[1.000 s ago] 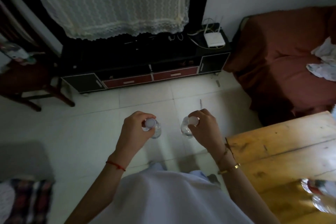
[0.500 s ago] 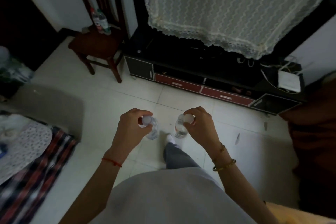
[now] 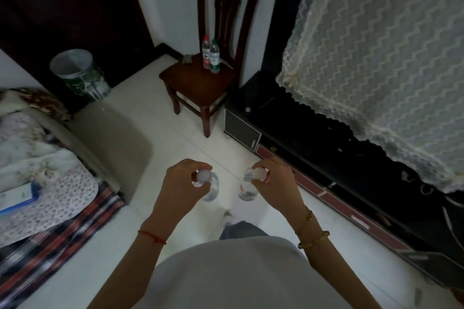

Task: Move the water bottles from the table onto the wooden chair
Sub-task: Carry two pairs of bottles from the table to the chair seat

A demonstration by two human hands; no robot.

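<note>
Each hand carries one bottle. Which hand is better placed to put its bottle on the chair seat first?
Probably the left hand. The wooden chair stands ahead, slightly left, and its bare seat area lies left of the two bottles already standing there. The right hand is nearer the dark cabinet.

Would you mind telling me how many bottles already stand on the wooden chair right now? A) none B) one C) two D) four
C: a red-capped bottle and a green-capped bottle stand side by side at the back of the chair seat.
</note>
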